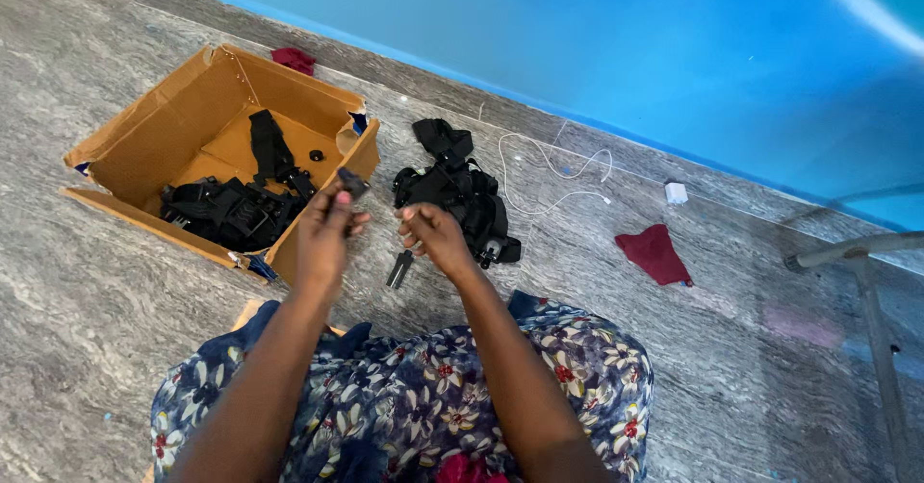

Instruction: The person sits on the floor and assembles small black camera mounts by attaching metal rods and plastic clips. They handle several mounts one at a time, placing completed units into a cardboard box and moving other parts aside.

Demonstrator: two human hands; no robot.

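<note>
Left grip (pixel 327 228): small black part (pixel 352 185) | cardboard box (pixel 144 127) beside | right hand (pixel 433 238) empty

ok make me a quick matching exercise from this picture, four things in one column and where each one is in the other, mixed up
Things:
1. small black part
2. black strap bundle
3. dark red cloth
4. white cable

Places:
a. loose on the floor between the black gear pile and the blue wall
b. pinched in the left hand
c. inside the open cardboard box
d. flat on the floor to the right of the right hand

Pairs: 1-b, 2-c, 3-d, 4-a
</note>
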